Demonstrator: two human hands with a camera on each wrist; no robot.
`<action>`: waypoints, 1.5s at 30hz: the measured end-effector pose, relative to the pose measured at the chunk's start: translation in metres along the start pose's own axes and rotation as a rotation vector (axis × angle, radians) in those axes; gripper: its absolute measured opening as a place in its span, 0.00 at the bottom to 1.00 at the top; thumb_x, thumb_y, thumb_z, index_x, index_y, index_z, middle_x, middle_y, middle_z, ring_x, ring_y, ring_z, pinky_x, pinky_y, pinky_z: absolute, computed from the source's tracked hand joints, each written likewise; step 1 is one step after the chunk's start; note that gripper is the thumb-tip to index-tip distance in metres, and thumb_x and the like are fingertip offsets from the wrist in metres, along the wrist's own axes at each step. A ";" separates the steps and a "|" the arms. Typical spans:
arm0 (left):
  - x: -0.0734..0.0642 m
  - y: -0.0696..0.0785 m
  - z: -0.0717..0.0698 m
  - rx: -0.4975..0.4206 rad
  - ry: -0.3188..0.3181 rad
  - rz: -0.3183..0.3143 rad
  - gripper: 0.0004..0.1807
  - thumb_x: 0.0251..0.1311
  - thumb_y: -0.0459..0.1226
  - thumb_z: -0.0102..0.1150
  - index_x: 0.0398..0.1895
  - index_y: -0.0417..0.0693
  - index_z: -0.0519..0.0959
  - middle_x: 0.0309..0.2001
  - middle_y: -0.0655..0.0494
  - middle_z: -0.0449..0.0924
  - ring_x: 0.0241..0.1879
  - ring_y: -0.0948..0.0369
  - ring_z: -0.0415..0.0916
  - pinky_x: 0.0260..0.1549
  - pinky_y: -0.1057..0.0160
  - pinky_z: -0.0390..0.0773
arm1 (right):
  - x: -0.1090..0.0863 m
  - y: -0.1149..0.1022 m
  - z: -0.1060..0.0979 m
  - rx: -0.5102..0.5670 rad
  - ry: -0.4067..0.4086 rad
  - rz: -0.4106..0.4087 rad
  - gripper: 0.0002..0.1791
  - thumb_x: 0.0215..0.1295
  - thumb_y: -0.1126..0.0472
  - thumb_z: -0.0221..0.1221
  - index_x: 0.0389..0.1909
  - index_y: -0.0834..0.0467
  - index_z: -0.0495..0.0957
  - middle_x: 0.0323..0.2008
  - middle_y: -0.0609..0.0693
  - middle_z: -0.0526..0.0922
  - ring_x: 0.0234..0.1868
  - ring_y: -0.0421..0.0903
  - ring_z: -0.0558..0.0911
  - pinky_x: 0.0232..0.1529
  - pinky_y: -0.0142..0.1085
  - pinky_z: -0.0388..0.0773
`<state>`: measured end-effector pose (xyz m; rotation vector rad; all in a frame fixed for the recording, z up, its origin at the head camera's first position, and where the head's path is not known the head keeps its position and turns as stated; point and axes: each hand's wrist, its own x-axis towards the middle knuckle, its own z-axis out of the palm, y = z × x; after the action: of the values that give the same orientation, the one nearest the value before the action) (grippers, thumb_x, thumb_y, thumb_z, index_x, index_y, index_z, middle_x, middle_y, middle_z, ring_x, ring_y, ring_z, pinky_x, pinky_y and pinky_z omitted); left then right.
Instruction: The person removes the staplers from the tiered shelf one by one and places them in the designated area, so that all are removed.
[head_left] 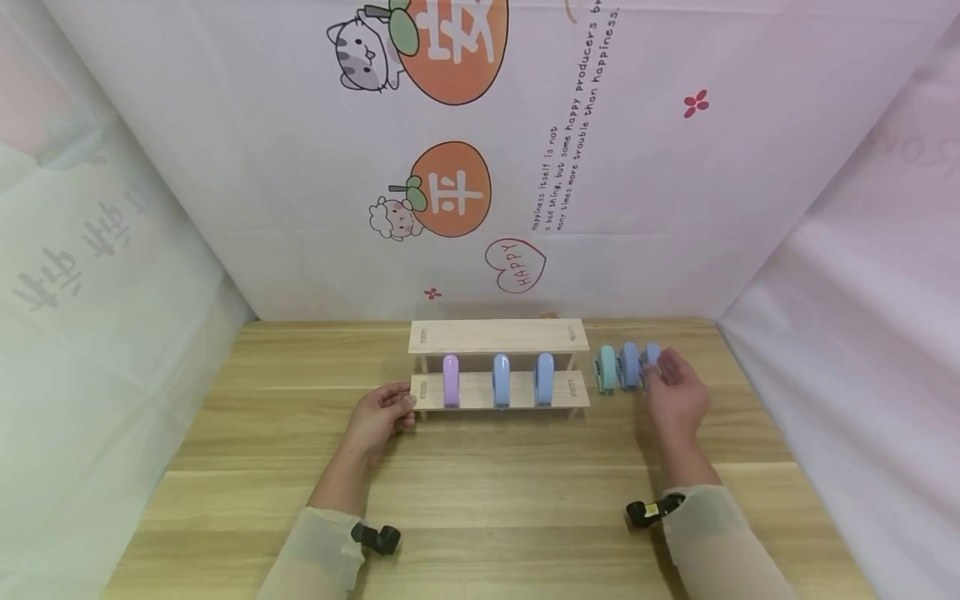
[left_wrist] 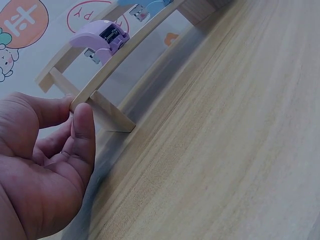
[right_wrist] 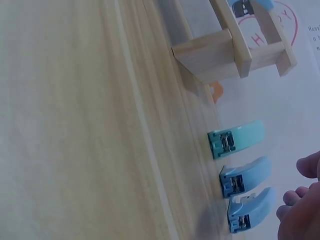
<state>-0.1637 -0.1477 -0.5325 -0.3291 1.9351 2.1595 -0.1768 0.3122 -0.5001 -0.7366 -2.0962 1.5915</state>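
My left hand (head_left: 381, 417) pinches the left end of the lower board of a two-step wooden rack (head_left: 476, 392), thumb and fingertips at its corner in the left wrist view. Along that board stand a purple stapler (head_left: 451, 382), a light blue stapler (head_left: 501, 382) and a blue stapler (head_left: 543, 380). To the rack's right, a teal stapler (right_wrist: 237, 139), a middle blue stapler (right_wrist: 245, 177) and an outer blue stapler (right_wrist: 251, 210) stand in a row on the table. Beside the outer one is my right hand (head_left: 678, 396), its thumb and fingers parted in the right wrist view.
The rack's upper board (head_left: 498, 337) carries nothing. Behind the wooden table (head_left: 510, 500) hangs a white printed cloth (head_left: 637, 275); more white cloth closes off the left and right sides. Each wrist wears a small black camera (head_left: 378, 538).
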 end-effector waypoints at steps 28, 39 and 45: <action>0.003 -0.002 -0.002 -0.006 -0.012 0.009 0.23 0.70 0.31 0.64 0.66 0.35 0.74 0.47 0.45 0.81 0.40 0.56 0.80 0.39 0.66 0.88 | -0.047 -0.006 0.016 0.094 -0.166 -0.118 0.30 0.68 0.62 0.69 0.69 0.60 0.74 0.67 0.56 0.78 0.67 0.52 0.78 0.63 0.31 0.78; 0.004 -0.004 -0.002 -0.018 -0.009 0.012 0.23 0.69 0.30 0.64 0.66 0.35 0.75 0.47 0.45 0.81 0.39 0.55 0.81 0.39 0.65 0.88 | -0.061 -0.011 0.024 0.144 -0.179 -0.166 0.27 0.67 0.65 0.68 0.67 0.61 0.77 0.64 0.58 0.80 0.65 0.53 0.80 0.58 0.26 0.80; 0.003 -0.003 -0.001 -0.023 -0.012 0.015 0.23 0.70 0.30 0.64 0.65 0.34 0.75 0.47 0.45 0.81 0.38 0.56 0.80 0.37 0.65 0.88 | -0.066 -0.010 0.027 0.145 -0.199 -0.201 0.27 0.67 0.66 0.68 0.67 0.61 0.77 0.65 0.59 0.79 0.66 0.54 0.79 0.58 0.26 0.79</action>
<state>-0.1658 -0.1486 -0.5360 -0.3059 1.9145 2.1897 -0.1435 0.2483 -0.4977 -0.3195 -2.0862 1.7401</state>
